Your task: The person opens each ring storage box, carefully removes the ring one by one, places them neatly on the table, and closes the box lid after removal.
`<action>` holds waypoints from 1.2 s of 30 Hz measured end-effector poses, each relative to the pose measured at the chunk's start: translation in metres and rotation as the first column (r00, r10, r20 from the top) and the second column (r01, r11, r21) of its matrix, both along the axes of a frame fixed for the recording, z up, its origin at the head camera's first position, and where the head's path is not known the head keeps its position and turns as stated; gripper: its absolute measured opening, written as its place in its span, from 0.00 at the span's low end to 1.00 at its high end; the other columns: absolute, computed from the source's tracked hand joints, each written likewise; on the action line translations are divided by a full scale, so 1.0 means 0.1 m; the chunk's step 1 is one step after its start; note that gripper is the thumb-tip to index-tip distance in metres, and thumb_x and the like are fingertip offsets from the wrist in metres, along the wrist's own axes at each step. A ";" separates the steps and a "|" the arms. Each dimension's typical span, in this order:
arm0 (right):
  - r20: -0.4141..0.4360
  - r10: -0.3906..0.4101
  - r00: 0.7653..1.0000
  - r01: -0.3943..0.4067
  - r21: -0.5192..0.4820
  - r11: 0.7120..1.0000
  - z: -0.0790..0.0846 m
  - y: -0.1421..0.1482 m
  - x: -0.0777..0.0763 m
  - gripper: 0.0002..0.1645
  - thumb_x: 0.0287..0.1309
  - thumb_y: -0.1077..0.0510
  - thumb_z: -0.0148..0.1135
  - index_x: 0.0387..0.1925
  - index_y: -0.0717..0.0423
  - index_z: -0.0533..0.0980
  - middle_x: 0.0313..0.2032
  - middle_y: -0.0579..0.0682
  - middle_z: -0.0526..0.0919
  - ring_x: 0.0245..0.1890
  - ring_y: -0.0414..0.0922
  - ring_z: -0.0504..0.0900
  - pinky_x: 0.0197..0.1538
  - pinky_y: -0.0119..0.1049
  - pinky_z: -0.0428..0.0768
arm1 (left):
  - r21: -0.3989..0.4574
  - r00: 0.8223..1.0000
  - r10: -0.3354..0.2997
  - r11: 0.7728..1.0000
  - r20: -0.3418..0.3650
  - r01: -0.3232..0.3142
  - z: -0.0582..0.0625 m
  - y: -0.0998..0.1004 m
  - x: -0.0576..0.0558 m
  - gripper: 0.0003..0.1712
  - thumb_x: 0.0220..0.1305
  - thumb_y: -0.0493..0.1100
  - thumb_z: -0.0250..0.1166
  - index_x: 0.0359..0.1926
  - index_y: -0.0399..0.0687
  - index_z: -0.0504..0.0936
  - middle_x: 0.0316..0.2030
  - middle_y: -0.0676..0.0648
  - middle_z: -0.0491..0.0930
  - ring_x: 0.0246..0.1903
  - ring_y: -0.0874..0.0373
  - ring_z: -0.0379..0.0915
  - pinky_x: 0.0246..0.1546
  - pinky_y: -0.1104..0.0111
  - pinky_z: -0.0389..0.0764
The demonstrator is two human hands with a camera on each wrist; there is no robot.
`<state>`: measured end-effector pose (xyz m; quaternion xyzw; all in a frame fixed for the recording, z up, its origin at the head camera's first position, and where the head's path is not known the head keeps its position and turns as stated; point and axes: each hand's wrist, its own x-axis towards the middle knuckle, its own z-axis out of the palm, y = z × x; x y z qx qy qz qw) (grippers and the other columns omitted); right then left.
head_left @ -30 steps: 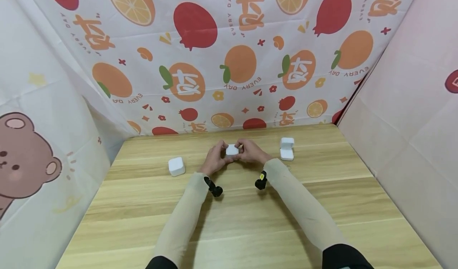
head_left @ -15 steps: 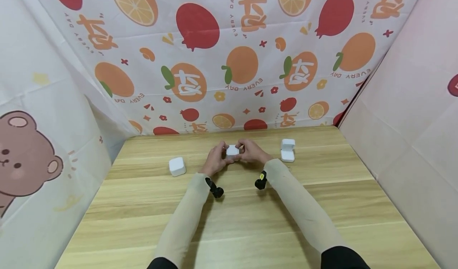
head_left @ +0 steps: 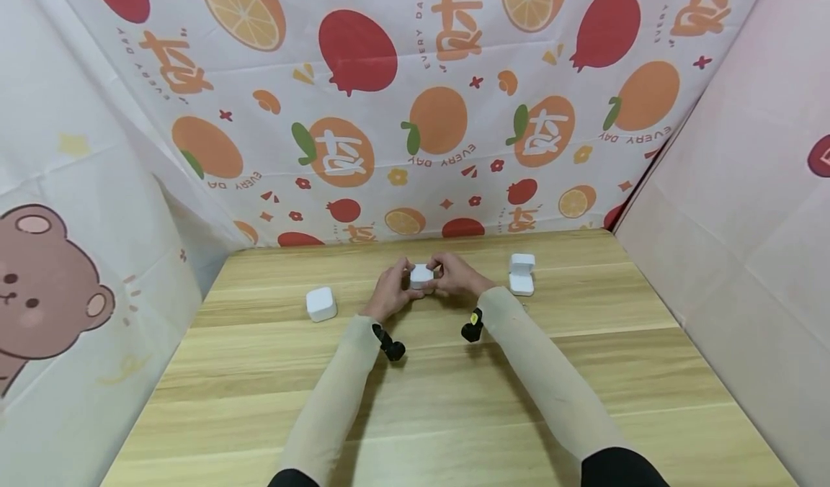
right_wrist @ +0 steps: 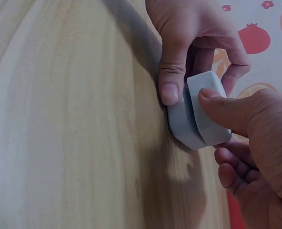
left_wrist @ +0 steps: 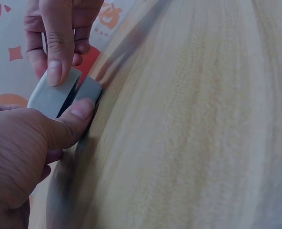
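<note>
A small white ring box [head_left: 421,276] is held between both hands near the back of the table. A dark gap shows between its lid [right_wrist: 212,114] and its base [right_wrist: 183,125], so it stands slightly ajar. My left hand [head_left: 391,289] grips the base, its thumb [left_wrist: 81,109] pressed on the side. With thumb and fingers, my right hand [head_left: 456,274] pinches the lid, the thumb lying flat on top. The inside of the box is hidden.
Left of the hands sits a closed white box [head_left: 320,304]. To their right, a similar white box [head_left: 521,274] stands with its lid raised, and a tiny shiny object [head_left: 524,305] lies just in front of it. A printed cloth [head_left: 402,177] hangs along the table's back edge.
Slightly more of the box's front shows between the hands now. Both hands keep nearly the same place and hold; the head view has shifted a little.
</note>
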<state>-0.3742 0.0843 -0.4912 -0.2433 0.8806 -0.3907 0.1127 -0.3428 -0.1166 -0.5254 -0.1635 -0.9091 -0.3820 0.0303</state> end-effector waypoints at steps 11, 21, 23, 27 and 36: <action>0.025 0.009 1.000 -0.009 0.002 1.000 0.05 0.00 0.00 0.19 0.58 0.59 0.74 0.48 0.64 0.78 0.45 0.57 0.84 0.35 0.41 0.73 0.39 0.29 0.72 | 0.011 1.000 -0.012 1.000 -0.009 0.012 0.00 -0.01 0.00 0.30 0.55 0.41 0.78 0.54 0.45 0.71 0.63 0.34 0.78 0.65 0.39 0.74 0.67 0.47 0.72; 0.033 0.021 0.999 -0.021 -0.006 1.000 0.08 0.01 -0.06 0.18 0.58 0.58 0.74 0.46 0.63 0.80 0.44 0.56 0.84 0.35 0.44 0.73 0.38 0.29 0.71 | 0.001 0.999 -0.024 1.000 -0.025 0.024 0.03 -0.01 -0.03 0.30 0.56 0.40 0.77 0.55 0.43 0.70 0.61 0.33 0.80 0.64 0.40 0.75 0.66 0.47 0.73; 0.052 0.024 0.998 -0.024 -0.014 1.000 0.09 0.01 -0.06 0.18 0.59 0.58 0.73 0.47 0.63 0.79 0.45 0.56 0.84 0.36 0.45 0.73 0.38 0.29 0.72 | -0.004 0.999 -0.024 1.000 -0.025 0.023 0.03 -0.02 -0.03 0.30 0.56 0.40 0.77 0.55 0.43 0.70 0.61 0.33 0.80 0.64 0.40 0.75 0.65 0.47 0.73; 0.076 0.022 0.997 -0.021 -0.016 1.000 0.11 0.02 -0.05 0.18 0.60 0.57 0.72 0.48 0.62 0.79 0.46 0.56 0.84 0.38 0.45 0.73 0.40 0.30 0.72 | -0.010 1.000 -0.023 1.000 -0.016 0.023 0.03 -0.02 -0.03 0.31 0.56 0.40 0.77 0.56 0.43 0.70 0.61 0.33 0.80 0.63 0.40 0.75 0.65 0.47 0.73; 0.099 0.019 0.995 -0.016 -0.032 0.999 0.09 0.02 -0.08 0.17 0.61 0.56 0.71 0.48 0.61 0.79 0.47 0.56 0.84 0.42 0.45 0.77 0.43 0.31 0.75 | -0.016 1.000 -0.022 1.000 -0.003 0.022 0.02 -0.01 -0.04 0.35 0.55 0.41 0.78 0.59 0.49 0.69 0.58 0.35 0.83 0.64 0.40 0.75 0.68 0.47 0.71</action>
